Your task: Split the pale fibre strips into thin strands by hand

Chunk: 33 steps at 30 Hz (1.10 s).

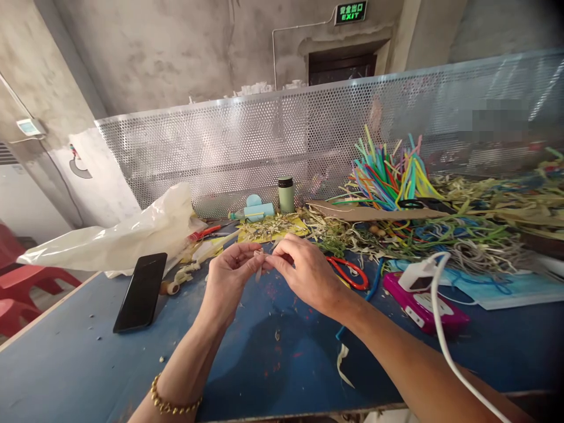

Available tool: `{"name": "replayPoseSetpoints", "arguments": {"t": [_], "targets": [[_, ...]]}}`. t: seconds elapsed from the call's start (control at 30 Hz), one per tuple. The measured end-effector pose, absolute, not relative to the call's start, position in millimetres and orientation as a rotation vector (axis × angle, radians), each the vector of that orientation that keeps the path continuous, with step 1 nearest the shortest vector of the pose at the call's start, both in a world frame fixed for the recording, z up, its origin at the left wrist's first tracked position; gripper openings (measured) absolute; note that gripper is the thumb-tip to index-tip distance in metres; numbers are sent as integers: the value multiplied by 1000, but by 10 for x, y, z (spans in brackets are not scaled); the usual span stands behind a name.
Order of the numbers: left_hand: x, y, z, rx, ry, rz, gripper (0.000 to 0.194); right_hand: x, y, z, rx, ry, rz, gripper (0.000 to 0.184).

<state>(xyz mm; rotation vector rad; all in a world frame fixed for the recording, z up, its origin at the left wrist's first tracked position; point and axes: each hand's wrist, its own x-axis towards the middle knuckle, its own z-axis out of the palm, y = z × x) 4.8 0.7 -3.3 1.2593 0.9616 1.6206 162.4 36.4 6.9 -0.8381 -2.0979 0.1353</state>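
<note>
My left hand (pixel 231 273) is closed in a pinch over the middle of the blue table (pixel 185 352). Between its fingertips shows a small pale strip (pixel 258 275), thin and partly hidden, its exact kind too small to make out. My right hand (pixel 304 273) meets it from the right, thumb and forefinger pressed together at the same strip. The two hands touch or nearly touch at the fingertips. Just beyond my right hand lie red-handled scissors (pixel 363 279), their blades hidden. A dried pale husk scrap (pixel 343 365) rests on the table below.
A black phone (pixel 141 292) and a plastic bag (pixel 132 235) lie left. Behind stand a green jar (pixel 286 195) and a perforated metal screen (pixel 247 147). Colourful pipe cleaners (pixel 396 176), dried husks, and a magenta power strip (pixel 425 305) with a white cable (pixel 445 346) occupy the right.
</note>
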Motion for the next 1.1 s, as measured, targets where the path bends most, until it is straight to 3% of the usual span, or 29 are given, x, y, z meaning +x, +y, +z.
{"name": "replayPoseSetpoints", "arguments": {"t": [0.9, 1.1], "targets": [[112, -25, -27, 1341, 1040, 1666, 17, 1616, 312, 92, -904, -2049, 183, 21], [98, 6, -26, 1199, 961, 1732, 19, 1647, 321, 116, -818, -2061, -81, 23]]}}
